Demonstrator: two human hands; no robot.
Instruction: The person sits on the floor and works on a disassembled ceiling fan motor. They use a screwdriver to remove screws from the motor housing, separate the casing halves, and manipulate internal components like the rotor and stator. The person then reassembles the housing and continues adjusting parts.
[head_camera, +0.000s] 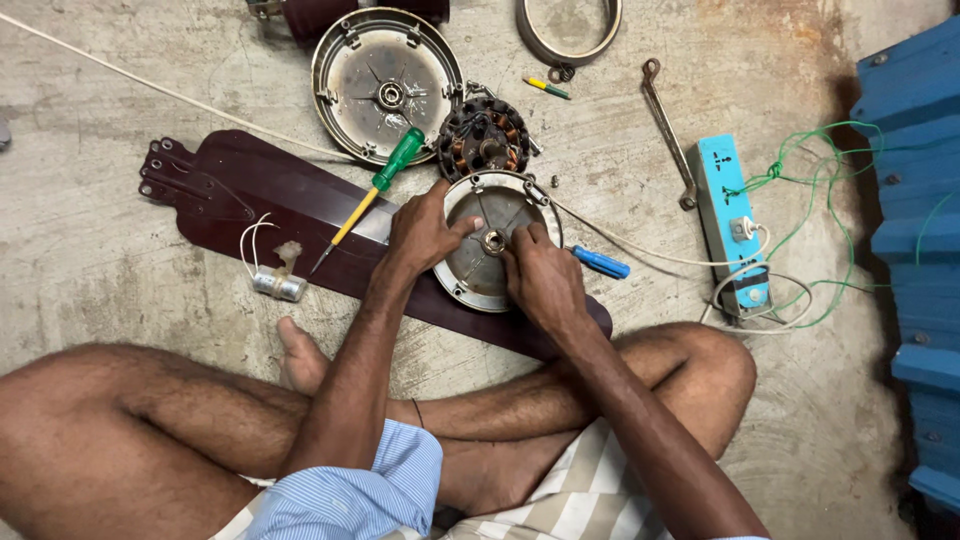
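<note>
Single head-worn view, looking steeply down, close over crossed legs, both hands and the concrete floor (120, 290)

You sit on a bare concrete floor (130, 290), grey and scuffed, with pale scrape marks and a rusty brown stain toward its upper right corner. Along the floor's right edge runs a stack of blue corrugated sheets (915, 250), throwing a dark shadow onto the concrete just beside them. The light is soft and even.
</note>
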